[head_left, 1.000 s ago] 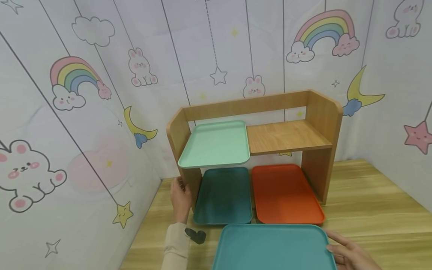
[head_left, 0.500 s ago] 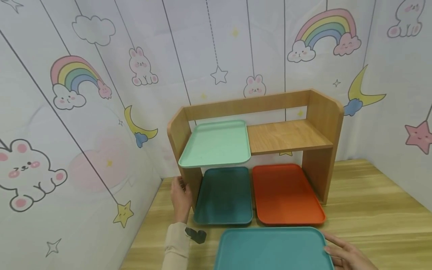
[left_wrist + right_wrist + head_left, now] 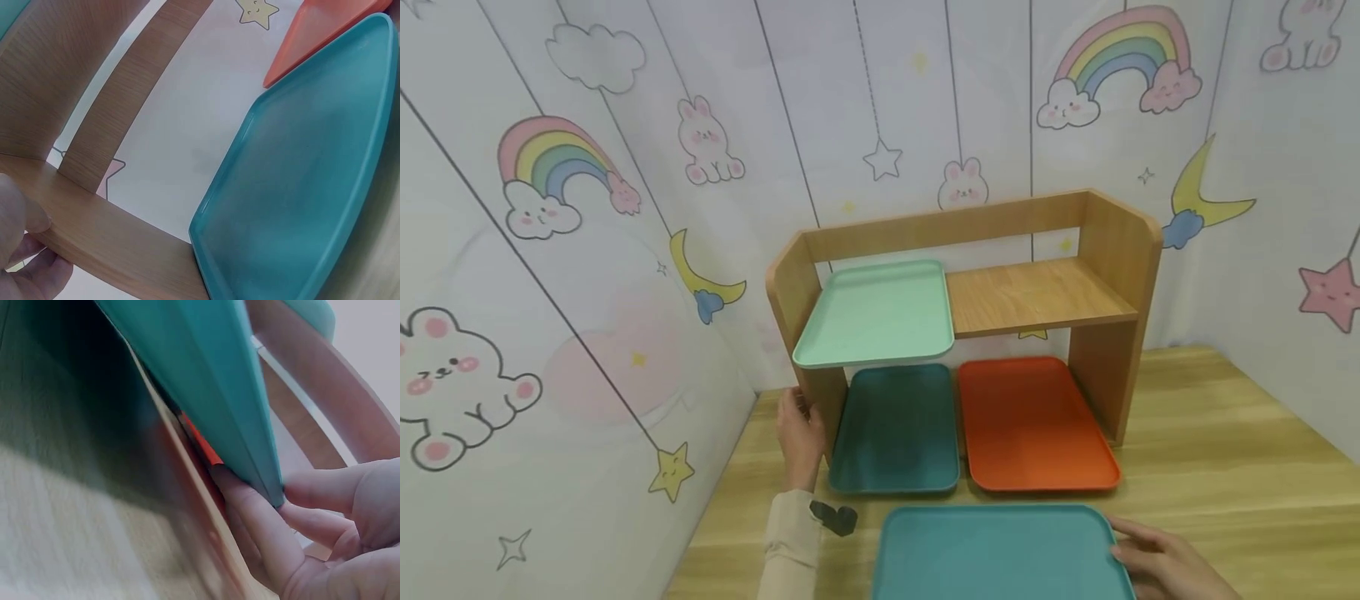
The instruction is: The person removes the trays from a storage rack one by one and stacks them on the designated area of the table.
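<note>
So we've got the bright teal tray point(image 3: 1000, 554) in front of the wooden shelf point(image 3: 1041, 296), on the near side of the dark teal tray point(image 3: 898, 433) and the orange tray point(image 3: 1033, 425). Our right hand point(image 3: 1165, 562) pinches its right edge, digits on both faces, and that side looks clear of the tabletop point(image 3: 1210, 483). Our left hand point(image 3: 800, 433) grips the edge of the left side panel point(image 3: 793, 287), thumb and fingers on opposite sides. Handling-wise, we'd guess moulded plastic: light, stiff, not very fragile, maybe a bit slippery since the face looks smooth. The raised rim is the natural place to hold it. A one-sided pinch could let the far side dip, so we'd stay mid-edge with fingers well underneath, or take opposite edges.
</note>
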A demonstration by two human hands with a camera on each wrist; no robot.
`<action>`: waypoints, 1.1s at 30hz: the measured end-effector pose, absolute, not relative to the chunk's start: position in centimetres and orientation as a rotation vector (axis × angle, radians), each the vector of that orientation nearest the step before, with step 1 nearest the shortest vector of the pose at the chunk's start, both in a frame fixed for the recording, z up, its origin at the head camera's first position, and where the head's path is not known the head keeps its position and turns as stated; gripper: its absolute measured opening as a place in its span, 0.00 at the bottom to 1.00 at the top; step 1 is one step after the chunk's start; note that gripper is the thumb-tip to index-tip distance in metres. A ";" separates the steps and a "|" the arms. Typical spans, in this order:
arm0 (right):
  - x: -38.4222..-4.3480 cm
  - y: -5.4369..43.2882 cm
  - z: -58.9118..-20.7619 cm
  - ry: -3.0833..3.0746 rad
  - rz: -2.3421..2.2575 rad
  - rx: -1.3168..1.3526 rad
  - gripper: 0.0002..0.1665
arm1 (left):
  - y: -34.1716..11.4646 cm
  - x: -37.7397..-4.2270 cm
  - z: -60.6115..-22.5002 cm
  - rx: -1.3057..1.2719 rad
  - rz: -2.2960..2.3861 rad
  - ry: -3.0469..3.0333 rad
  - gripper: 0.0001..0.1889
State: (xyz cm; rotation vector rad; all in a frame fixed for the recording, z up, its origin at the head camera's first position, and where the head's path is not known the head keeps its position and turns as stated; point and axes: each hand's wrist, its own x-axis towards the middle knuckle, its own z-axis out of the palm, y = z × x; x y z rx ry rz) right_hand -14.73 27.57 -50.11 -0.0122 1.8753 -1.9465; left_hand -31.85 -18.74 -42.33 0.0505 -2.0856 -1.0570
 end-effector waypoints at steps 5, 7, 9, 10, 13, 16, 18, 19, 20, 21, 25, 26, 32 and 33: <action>-15.2 27.0 -49.5 1.913 -1.913 -0.036 0.42 | -18.9 -31.8 -41.9 0.059 -1.070 -2.091 0.12; -15.3 26.9 -49.5 1.928 -1.906 -0.067 0.41 | -18.9 -31.8 -41.8 0.059 -1.085 -2.094 0.11; -15.5 26.8 -49.5 1.950 -1.895 -0.092 0.40 | -18.9 -31.9 -41.7 0.056 -1.095 -2.095 0.11; -15.6 26.8 -49.5 1.966 -1.887 -0.097 0.40 | -18.9 -31.9 -41.7 0.055 -1.102 -2.094 0.11; -15.7 26.7 -49.6 2.046 -1.851 -0.106 0.40 | -18.9 -31.9 -41.8 0.059 -1.113 -2.094 0.11; -15.8 26.6 -49.7 2.121 -1.810 -0.098 0.40 | -19.0 -32.0 -41.8 0.065 -1.112 -2.095 0.11; -15.9 26.5 -49.8 2.164 -1.777 -0.093 0.40 | -19.0 -32.0 -41.8 0.067 -1.113 -2.097 0.11; -16.0 26.5 -49.8 2.184 -1.762 -0.100 0.40 | -19.0 -32.0 -41.8 0.069 -1.115 -2.098 0.11; -16.0 26.5 -49.8 2.200 -1.750 -0.107 0.39 | -18.9 -32.0 -41.8 0.071 -1.119 -2.099 0.11; -16.1 26.4 -49.8 2.210 -1.741 -0.109 0.39 | -18.9 -32.0 -41.8 0.074 -1.120 -2.099 0.11; -16.2 26.3 -49.8 2.222 -1.731 -0.144 0.37 | -18.8 -32.0 -41.8 0.067 -1.110 -2.090 0.11; -16.2 26.3 -49.8 2.225 -1.730 -0.143 0.37 | -18.7 -32.0 -41.8 0.061 -1.106 -2.087 0.11; -16.1 26.0 -49.6 2.274 -1.705 -0.116 0.35 | -18.6 -31.8 -41.9 0.039 -1.096 -2.085 0.11; -16.1 25.9 -49.6 2.285 -1.694 -0.107 0.35 | -18.6 -31.7 -41.9 0.040 -1.094 -2.086 0.11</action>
